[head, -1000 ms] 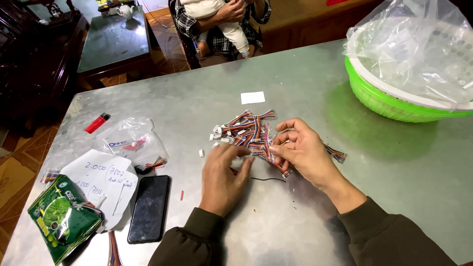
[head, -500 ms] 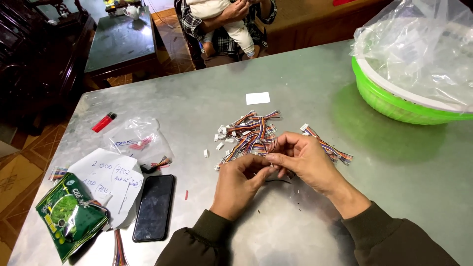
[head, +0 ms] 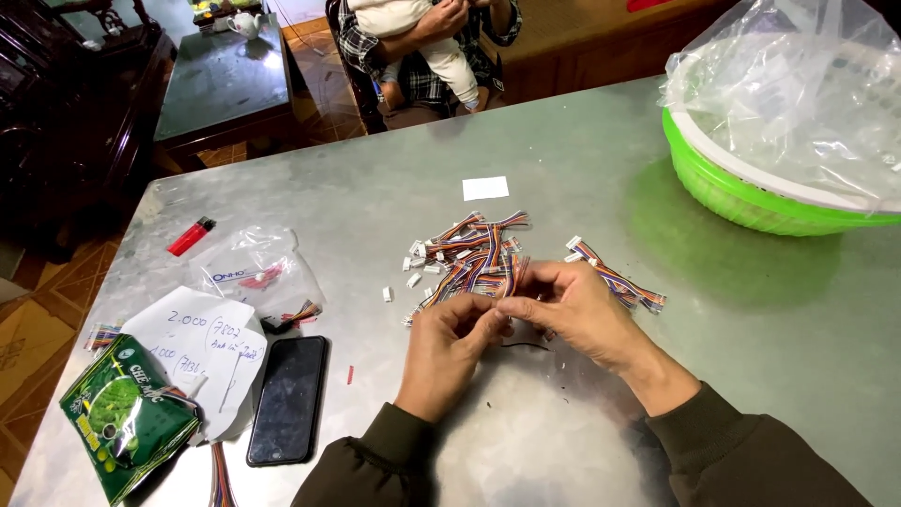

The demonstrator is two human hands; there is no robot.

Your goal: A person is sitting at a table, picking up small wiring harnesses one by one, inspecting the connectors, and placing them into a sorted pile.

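My left hand [head: 449,347] and my right hand [head: 572,312] meet at the middle of a metal table [head: 751,319], fingertips pinched together on one short multicoloured ribbon cable with a white connector [head: 511,282]. Just beyond the fingers lies a loose pile of the same cables [head: 469,253]. A few finished-looking cables [head: 615,277] lie to the right of my right hand. Small white connector pieces [head: 387,294] are scattered left of the pile.
A green basket lined with a clear plastic bag [head: 751,192] stands at the far right. On the left lie a black phone [head: 288,399], a handwritten paper [head: 202,347], a green packet [head: 122,422], a clear bag [head: 258,272] and a red lighter [head: 190,236]. A person sits beyond the table.
My hands have come closer together over the near edge of the pile, and the view has shifted slightly. A few cables now lie separate at the right.
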